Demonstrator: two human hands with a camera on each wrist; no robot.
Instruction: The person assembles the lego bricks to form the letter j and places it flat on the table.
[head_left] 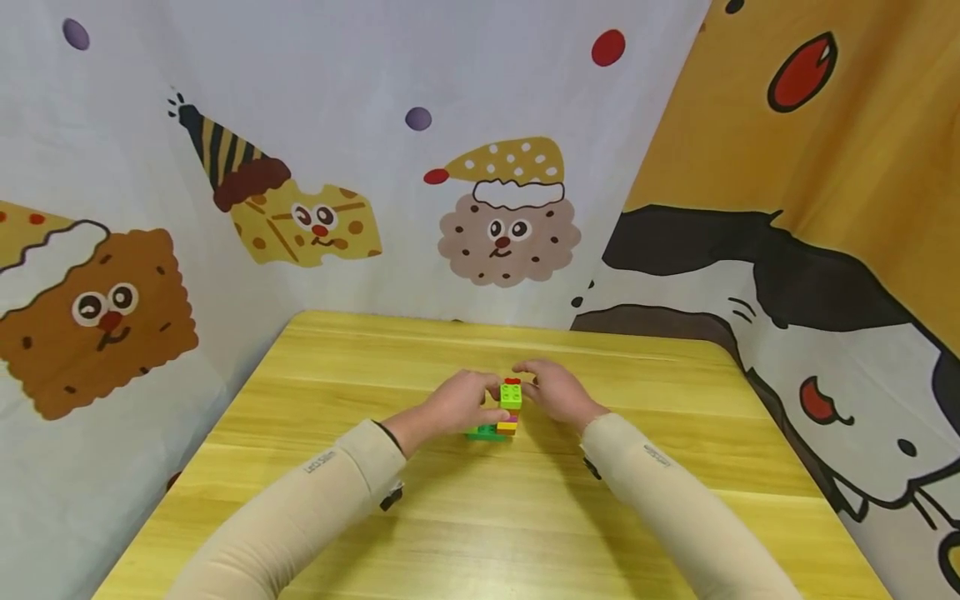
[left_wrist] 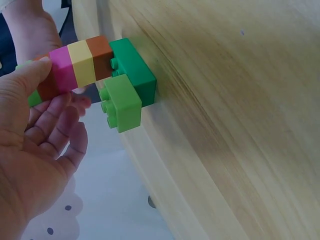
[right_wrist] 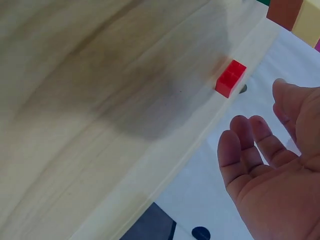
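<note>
A tower of toy building bricks (left_wrist: 78, 62) stands on a dark green base brick (left_wrist: 137, 70), stacked in brown, yellow, pink, brown and bright green. A light green brick (left_wrist: 122, 102) sits beside it on the same base. My left hand (head_left: 461, 402) pinches the upper part of the tower between thumb and fingers, just below the bright green top brick (head_left: 511, 394). On the tower's other side, my right hand (head_left: 558, 392) hovers with loosely bent fingers, holding nothing. Behind the tower lies a loose red brick (right_wrist: 231, 79) on the table, near the right fingertips.
The wooden table (head_left: 465, 517) has its far edge against a printed cloth (head_left: 405, 283) with cartoon figures. Another hanging cloth (head_left: 817, 275) runs along the right side. The bricks stand around the table's middle, toward the back.
</note>
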